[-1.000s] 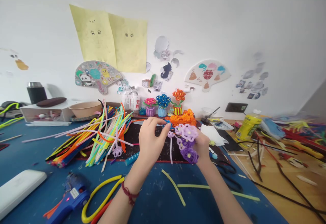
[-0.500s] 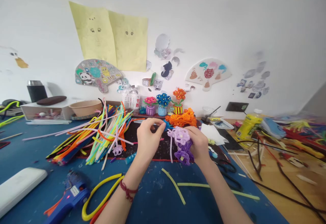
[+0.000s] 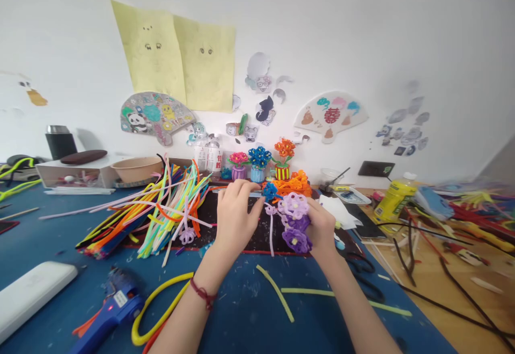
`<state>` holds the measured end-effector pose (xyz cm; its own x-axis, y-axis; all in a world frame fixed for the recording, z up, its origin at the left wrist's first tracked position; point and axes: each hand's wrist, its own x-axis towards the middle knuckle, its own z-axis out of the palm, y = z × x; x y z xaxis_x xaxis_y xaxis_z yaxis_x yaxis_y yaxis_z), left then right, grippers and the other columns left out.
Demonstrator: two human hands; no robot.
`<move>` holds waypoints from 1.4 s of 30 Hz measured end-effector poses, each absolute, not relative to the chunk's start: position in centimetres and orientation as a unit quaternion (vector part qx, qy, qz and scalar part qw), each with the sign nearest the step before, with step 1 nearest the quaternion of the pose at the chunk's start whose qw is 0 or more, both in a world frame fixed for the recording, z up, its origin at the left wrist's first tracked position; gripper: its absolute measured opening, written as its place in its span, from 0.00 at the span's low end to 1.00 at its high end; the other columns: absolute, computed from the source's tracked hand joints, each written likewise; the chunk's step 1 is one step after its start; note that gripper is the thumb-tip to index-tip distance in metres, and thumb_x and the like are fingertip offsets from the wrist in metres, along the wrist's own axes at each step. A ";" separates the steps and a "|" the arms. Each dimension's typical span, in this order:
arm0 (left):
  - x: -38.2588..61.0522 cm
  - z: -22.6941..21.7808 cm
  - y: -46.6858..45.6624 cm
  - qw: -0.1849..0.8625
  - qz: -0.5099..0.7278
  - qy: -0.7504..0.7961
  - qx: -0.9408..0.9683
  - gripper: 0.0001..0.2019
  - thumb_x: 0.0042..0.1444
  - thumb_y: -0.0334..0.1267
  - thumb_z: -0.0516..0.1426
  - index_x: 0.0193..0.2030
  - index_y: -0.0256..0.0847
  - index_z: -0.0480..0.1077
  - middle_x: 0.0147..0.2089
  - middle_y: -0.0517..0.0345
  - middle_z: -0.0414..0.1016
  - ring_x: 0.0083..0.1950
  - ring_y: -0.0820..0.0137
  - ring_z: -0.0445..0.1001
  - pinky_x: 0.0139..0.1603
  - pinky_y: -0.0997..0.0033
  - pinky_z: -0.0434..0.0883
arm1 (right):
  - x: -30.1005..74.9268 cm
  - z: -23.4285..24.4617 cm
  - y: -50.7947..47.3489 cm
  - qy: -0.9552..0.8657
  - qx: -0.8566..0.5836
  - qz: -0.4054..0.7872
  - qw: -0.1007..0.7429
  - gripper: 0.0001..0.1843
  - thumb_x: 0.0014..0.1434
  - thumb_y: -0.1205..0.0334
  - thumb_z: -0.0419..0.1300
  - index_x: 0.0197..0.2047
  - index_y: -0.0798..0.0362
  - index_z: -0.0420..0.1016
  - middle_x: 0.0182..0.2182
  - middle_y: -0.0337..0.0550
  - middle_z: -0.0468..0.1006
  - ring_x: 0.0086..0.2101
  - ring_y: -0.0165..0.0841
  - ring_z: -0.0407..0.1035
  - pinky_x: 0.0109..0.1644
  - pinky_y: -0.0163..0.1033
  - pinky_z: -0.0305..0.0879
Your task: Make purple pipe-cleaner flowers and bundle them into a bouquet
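My right hand (image 3: 322,224) is closed around a bunch of pipe-cleaner flowers (image 3: 295,228), light purple at the top and darker purple below, each with a pale centre. A small light purple loop with a hanging strip (image 3: 271,231) is at the bunch's left side. My left hand (image 3: 238,212) is raised left of it, thumb and forefinger apart, with nothing visible between them. Just past its fingertips shows a blue pipe-cleaner flower (image 3: 270,191). Behind the right hand lie orange pipe-cleaner flowers (image 3: 287,185).
A heap of coloured pipe cleaners (image 3: 161,209) lies left, a blue glue gun (image 3: 118,303) and yellow loop (image 3: 139,322) nearer me. Green strips (image 3: 277,295) lie in front. Small potted flowers (image 3: 259,163) stand by the wall; black scissors (image 3: 362,268) and a yellow bottle (image 3: 394,198) are right.
My left thumb and forefinger, earlier close together, have spread apart. The purple bunch has shifted slightly right with my right hand, and more of the blue flower shows.
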<state>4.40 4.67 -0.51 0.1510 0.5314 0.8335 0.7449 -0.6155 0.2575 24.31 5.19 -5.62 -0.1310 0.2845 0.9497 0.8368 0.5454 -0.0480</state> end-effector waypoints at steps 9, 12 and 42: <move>5.0 -0.4 3.9 0.251 -0.488 -0.335 -0.766 0.05 0.61 0.34 0.54 0.41 0.39 0.70 0.40 0.54 0.76 0.41 0.65 0.70 0.43 0.62 0.61 | 23.7 -5.2 4.8 -0.727 -0.398 -0.249 0.501 0.12 0.63 0.71 0.50 0.38 0.56 0.76 0.29 0.46 0.77 0.31 0.35 0.71 0.33 0.35 0.65; 5.0 -0.6 4.0 0.268 -0.480 -0.347 -0.760 0.06 0.60 0.36 0.55 0.42 0.39 0.71 0.40 0.54 0.76 0.41 0.65 0.70 0.43 0.62 0.61 | 23.6 -5.1 4.6 -0.729 -0.396 -0.242 0.504 0.13 0.62 0.72 0.50 0.39 0.57 0.76 0.29 0.46 0.77 0.31 0.35 0.71 0.32 0.35 0.64; 3.7 -0.1 4.9 0.143 -0.536 -0.496 -0.668 0.10 0.60 0.39 0.55 0.28 0.42 0.72 0.28 0.57 0.76 0.33 0.64 0.70 0.41 0.60 0.56 | 24.0 -5.2 4.9 -0.695 -0.427 -0.164 0.554 0.08 0.63 0.64 0.55 0.36 0.55 0.75 0.30 0.42 0.76 0.29 0.32 0.71 0.31 0.36 0.69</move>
